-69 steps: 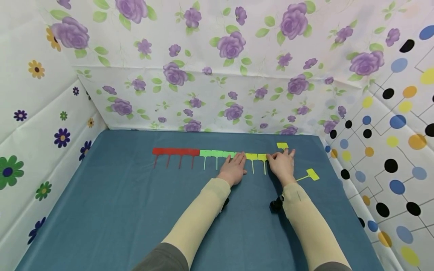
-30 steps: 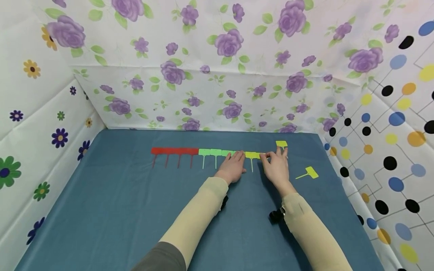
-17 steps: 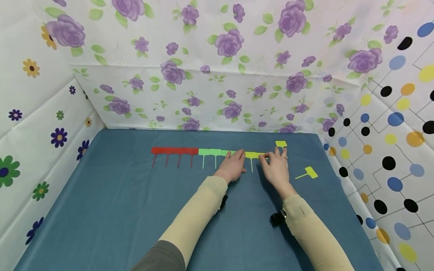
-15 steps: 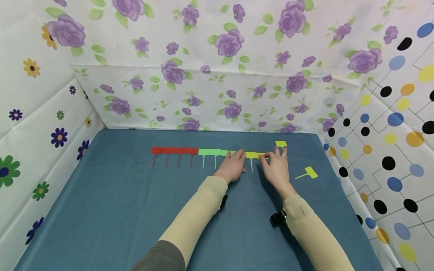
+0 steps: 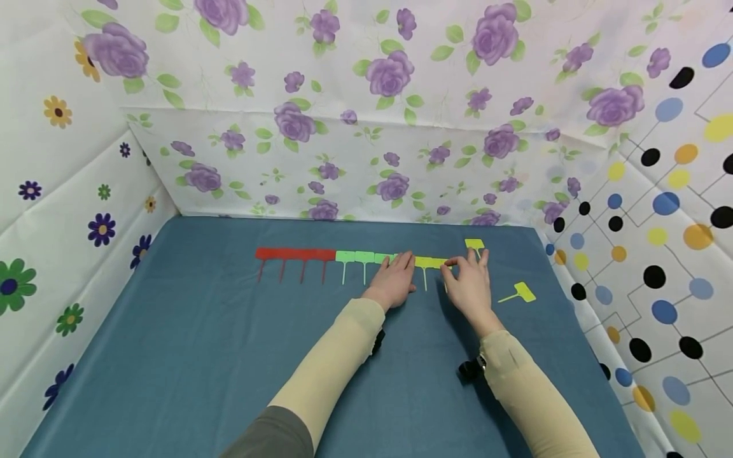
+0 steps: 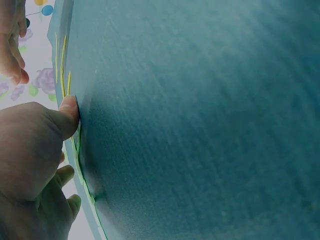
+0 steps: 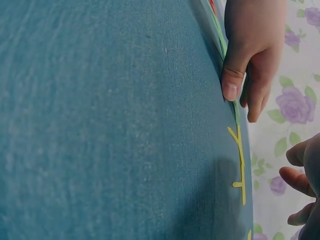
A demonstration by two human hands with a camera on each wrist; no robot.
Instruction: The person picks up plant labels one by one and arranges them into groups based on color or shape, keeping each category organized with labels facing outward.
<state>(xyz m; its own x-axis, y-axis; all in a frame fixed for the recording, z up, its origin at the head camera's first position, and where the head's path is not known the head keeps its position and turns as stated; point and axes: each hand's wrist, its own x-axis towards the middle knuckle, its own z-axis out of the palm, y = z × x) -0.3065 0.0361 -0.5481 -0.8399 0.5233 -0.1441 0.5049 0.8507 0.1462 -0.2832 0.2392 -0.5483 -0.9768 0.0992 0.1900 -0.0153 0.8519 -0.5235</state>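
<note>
T-shaped plastic plant labels lie side by side in a row: red labels [image 5: 294,254] at the left, green labels [image 5: 355,257] in the middle, two yellow labels [image 5: 425,262] at the right. My left hand [image 5: 392,280] rests flat with straight fingers on the right-hand green labels, partly hiding them. At the row's right end is my right hand [image 5: 468,283], thumb and index finger bent toward each other by the last yellow label. In the right wrist view its fingers [image 7: 297,182] are loosely spread beside the yellow labels [image 7: 241,160], with nothing visible between them.
One loose yellow label [image 5: 474,243] lies behind the right hand, another [image 5: 524,292] to its right. The blue cloth [image 5: 189,331] covers the table. Patterned cloth walls [image 5: 392,187] stand behind and at both sides.
My right hand has shifted left over the last yellow label in the row, then slightly back to the right, uncovering more of it. The left hand stays in place.
</note>
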